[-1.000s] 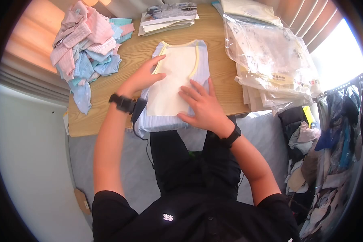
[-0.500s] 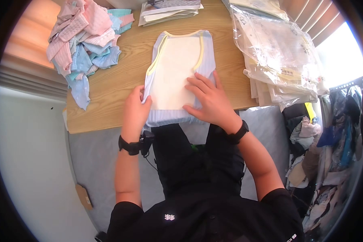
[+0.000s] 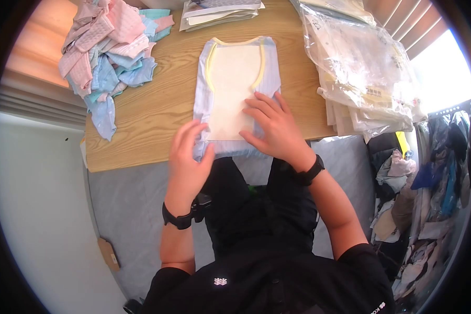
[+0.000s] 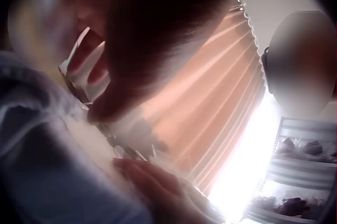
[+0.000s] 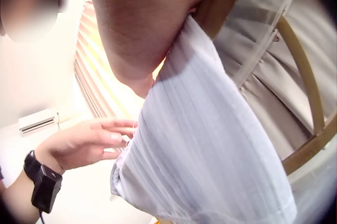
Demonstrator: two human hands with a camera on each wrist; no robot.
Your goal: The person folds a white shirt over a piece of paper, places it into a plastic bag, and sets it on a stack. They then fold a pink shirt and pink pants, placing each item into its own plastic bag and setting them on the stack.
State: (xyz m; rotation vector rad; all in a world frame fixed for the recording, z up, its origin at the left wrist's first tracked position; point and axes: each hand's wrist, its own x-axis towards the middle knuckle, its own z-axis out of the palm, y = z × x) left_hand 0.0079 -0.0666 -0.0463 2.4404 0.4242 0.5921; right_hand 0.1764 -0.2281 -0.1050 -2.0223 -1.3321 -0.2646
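Observation:
A light blue ribbed garment [image 3: 201,104] with yellow trim lies on the wooden table [image 3: 146,120], its hem at the near edge. A cream card [image 3: 233,89] rests on top of it. My right hand [image 3: 272,128] presses flat on the garment's lower right part, fingers spread over the card's edge. My left hand [image 3: 188,157] is at the lower left corner, blurred, its straight fingers touching the hem. In the right wrist view the garment [image 5: 210,150] fills the frame, and the left hand [image 5: 89,142] reaches its edge with relaxed fingers. The left wrist view is too blurred to read.
A heap of pink and blue clothes [image 3: 110,52] sits at the table's far left. Clear plastic packets [image 3: 361,68] are stacked on the right, and folded packets [image 3: 220,13] at the back. More clothes [image 3: 424,199] pile up on the floor to the right.
My left hand slid from the garment's upper left side, down along its left edge, to the lower left corner. The right hand stayed pressed in place.

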